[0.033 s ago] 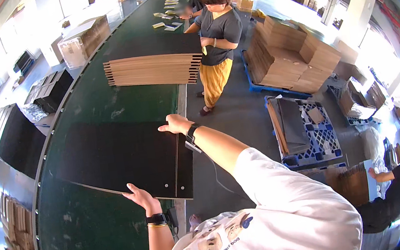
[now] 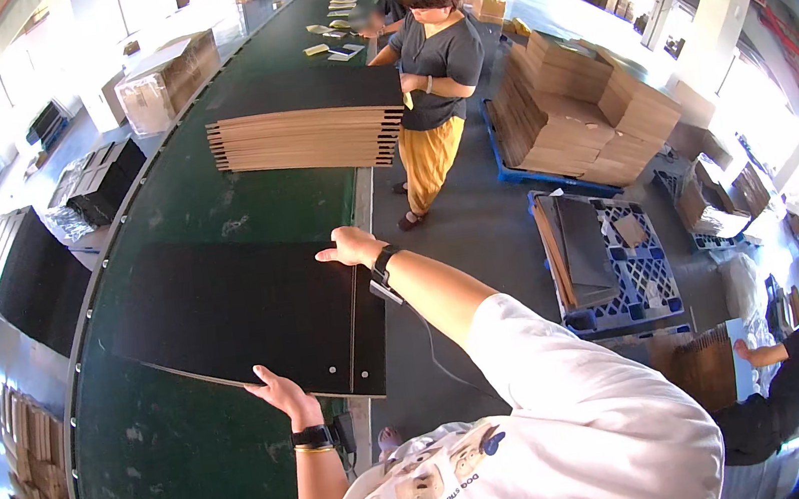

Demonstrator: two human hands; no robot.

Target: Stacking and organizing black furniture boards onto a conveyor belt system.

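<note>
A black rectangular panel (image 2: 236,311) with a pale core along its near edge lies over the green conveyor belt (image 2: 175,461). Its right end reaches past the belt's side, with a groove line and two small pale round spots near the corner. At the near edge, my left hand (image 2: 286,396) holds the panel, thumb raised at the rim and fingers partly hidden beneath. My right hand (image 2: 356,247) grips the far edge close to the right end, its fingers curled and partly hidden. Farther along the belt sits a stack of similar panels (image 2: 305,141) with light brown edges.
Beyond the stack, a person (image 2: 436,63) in yellow trousers stands at the belt's right side, another person behind. Cardboard (image 2: 574,115) is piled on a blue pallet to the right; a second blue pallet (image 2: 638,258) is nearer. Black panels (image 2: 35,282) stand left of the belt.
</note>
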